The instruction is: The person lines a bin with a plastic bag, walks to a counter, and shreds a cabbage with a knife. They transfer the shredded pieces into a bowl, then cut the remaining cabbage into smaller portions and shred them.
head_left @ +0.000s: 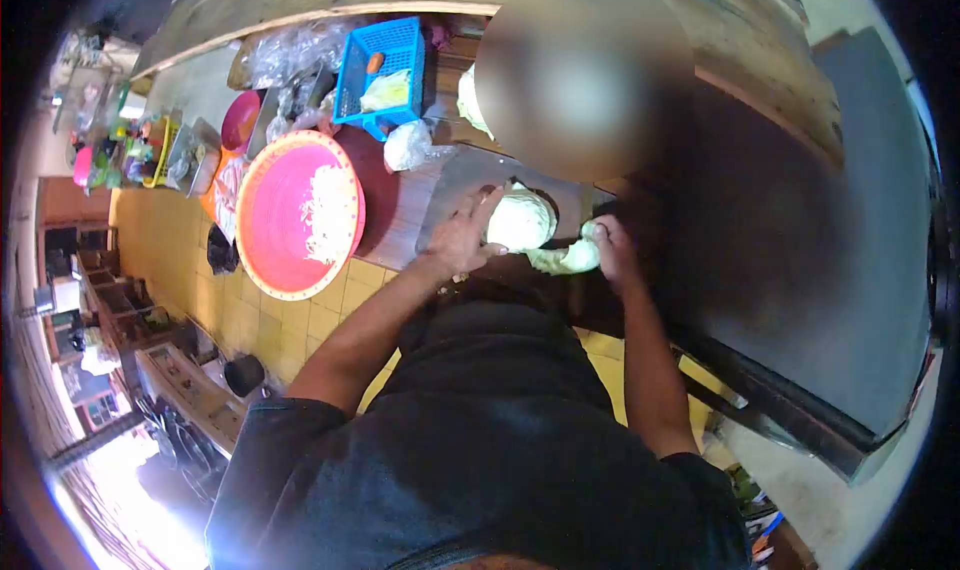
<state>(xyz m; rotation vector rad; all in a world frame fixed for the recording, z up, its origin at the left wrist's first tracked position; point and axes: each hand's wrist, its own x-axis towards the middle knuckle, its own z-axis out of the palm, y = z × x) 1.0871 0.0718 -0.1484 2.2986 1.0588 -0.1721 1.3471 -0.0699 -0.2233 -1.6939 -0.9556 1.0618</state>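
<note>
My left hand [462,234] rests with spread fingers against the side of a pale green cabbage head [522,220] on a wooden board [450,185]. My right hand [610,250] is closed around a loose piece of cabbage leaf [565,260] just right of the head, at the near edge of the counter. A large pink basin [270,240] to the left holds shredded cabbage [325,210].
A blue plastic basket [385,65] with vegetables and clear plastic bags [290,55] sit at the back of the counter. A blurred shape [585,70] covers the upper middle. A dark table surface [800,240] stretches right. Yellow floor tiles [250,315] lie below the counter.
</note>
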